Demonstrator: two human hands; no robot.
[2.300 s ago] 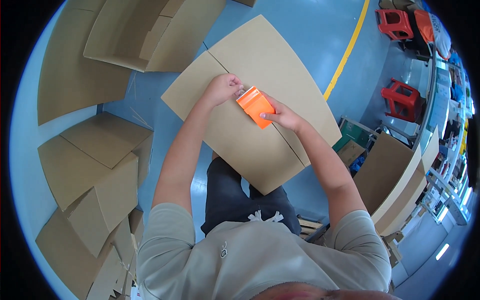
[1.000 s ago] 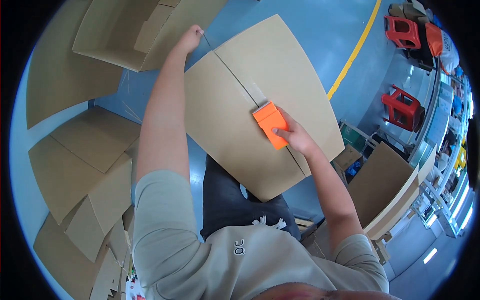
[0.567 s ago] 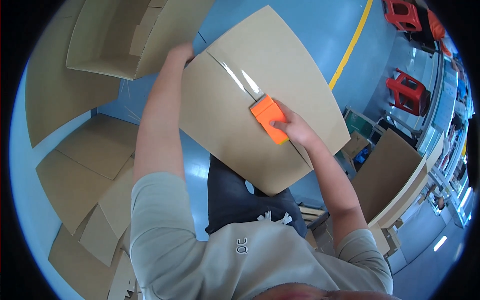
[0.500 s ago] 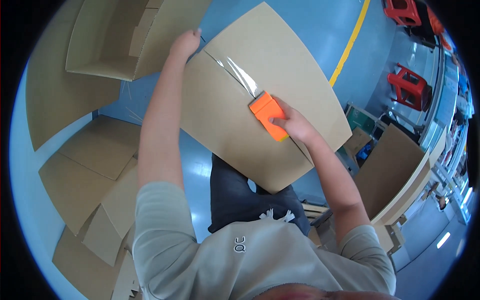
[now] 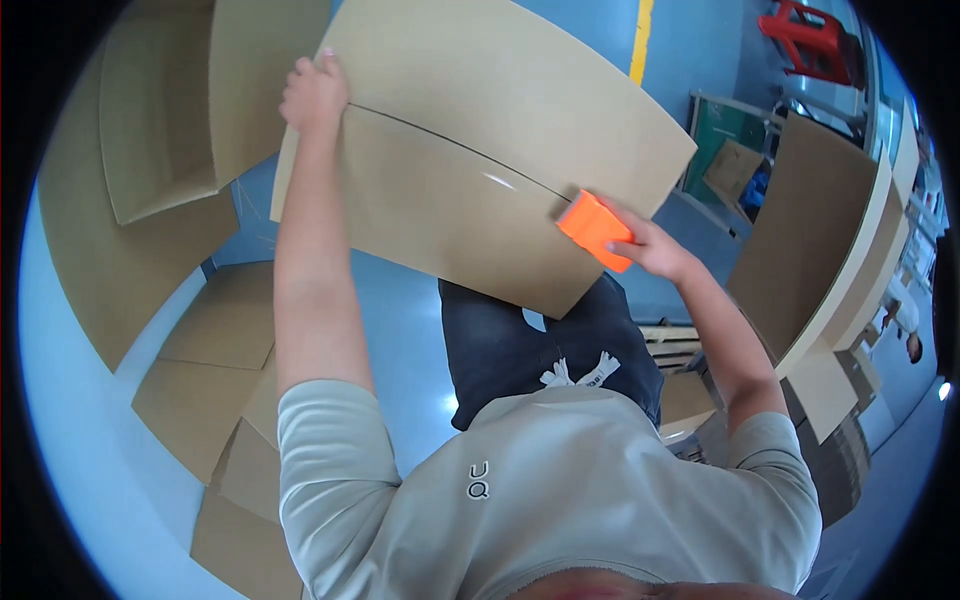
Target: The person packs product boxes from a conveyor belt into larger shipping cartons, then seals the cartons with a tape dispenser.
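Note:
A large brown cardboard box (image 5: 440,190) stands before my legs, with a seam running across its closed face. My right hand (image 5: 655,247) is wrapped round an orange tape dispenser (image 5: 600,230). The dispenser's grey head touches the seam near the box's right-hand edge. Clear tape is hard to make out; a bright glint shows on the face below the seam. At the seam's far left end, my left hand (image 5: 315,95) grips the box edge with bent fingers, some of them partly hidden.
Open cardboard boxes (image 5: 160,110) stand at the far left, with flattened cardboard (image 5: 215,320) below them by the wall. To the right, large cardboard sheets (image 5: 800,220) lean near a green-panelled frame (image 5: 725,130). A red stool (image 5: 810,42) stands farther back, and another person (image 5: 905,315) is at the right.
The dispenser and my right hand have moved right along the seam to the box's edge. The box appears turned and shifted left in view. My left hand has changed its hold on the edge.

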